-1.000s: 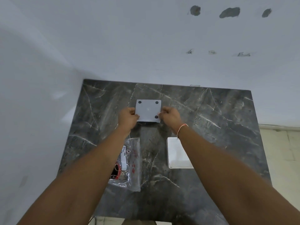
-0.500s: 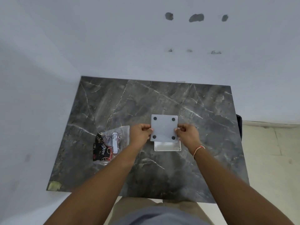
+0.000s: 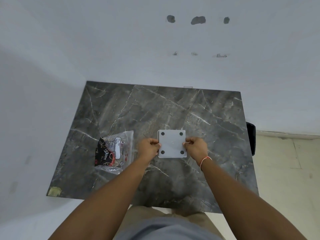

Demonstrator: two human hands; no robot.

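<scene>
Gripping a pale square plate (image 3: 172, 144) with four dark corner dots by its two side edges: left hand (image 3: 149, 147) on the left edge, right hand (image 3: 196, 148) on the right, fingers of both curled and clamped on the plate. Held flat and square to the surface (image 3: 155, 108), right of its middle and in the near half; cannot tell whether resting on the marble or just above it.

Just left of the left hand, near but apart: a crumpled clear plastic bag (image 3: 115, 150) with a black and red pack inside, lying well inside the left edge.

Beyond the plate, a wide stretch of dark veined marble up to the far edge, tight against the white wall (image 3: 121, 40). To the right, more marble out to the right edge, with a dark object (image 3: 250, 138) just past it, over the pale floor (image 3: 285, 170). Nearer, marble under both forearms down to the near edge. At the near left corner, a yellowish patch (image 3: 54, 191). Around the right wrist, a thin orange band (image 3: 205, 160).
</scene>
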